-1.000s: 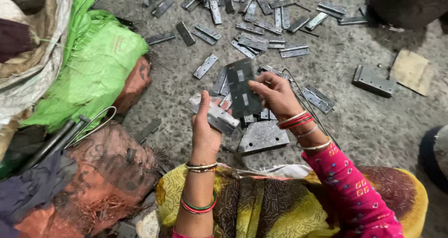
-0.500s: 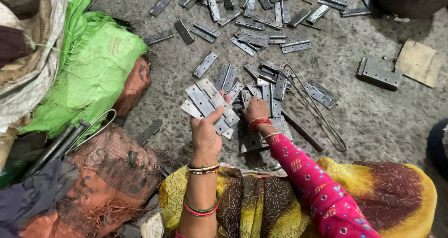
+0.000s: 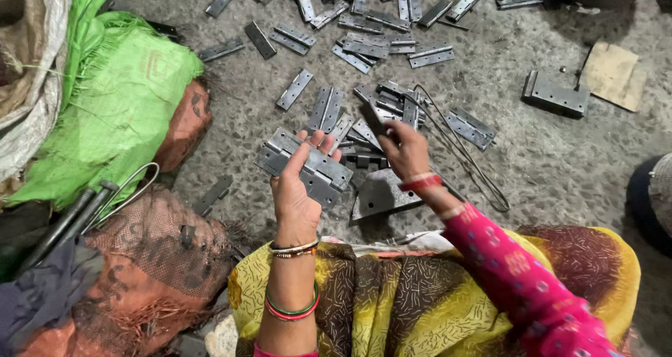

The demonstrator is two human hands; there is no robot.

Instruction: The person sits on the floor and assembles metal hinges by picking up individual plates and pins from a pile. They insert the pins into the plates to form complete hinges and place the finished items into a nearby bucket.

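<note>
Right hand (image 3: 404, 149) has moved out from beside the left hand since half a second back, now reaching into the hinge pile (image 3: 381, 108) on the floor; fingers pinched on one dark hinge (image 3: 373, 113) at the pile's near edge. Left hand (image 3: 297, 185) barely shifted: palm up, fingers curled under a stack of steel butt hinges (image 3: 308, 166), thumb on top, stack fanned flat and tilted slightly, held above the concrete floor (image 3: 560, 168).

Just below the right wrist: a flat metal plate (image 3: 378, 194) lying on the floor, between the two forearms. Bent wire loop (image 3: 465, 157) runs from the pile toward the right, touching floor just beside the right forearm. More loose hinges (image 3: 364, 42) scattered along the top, well apart from the hands. Single heavier hinge (image 3: 554, 94) at right, next to a cardboard scrap (image 3: 612, 73). Green woven sack (image 3: 119, 98) at left, brown mesh sack (image 3: 161, 259) below it, near the left elbow.
</note>
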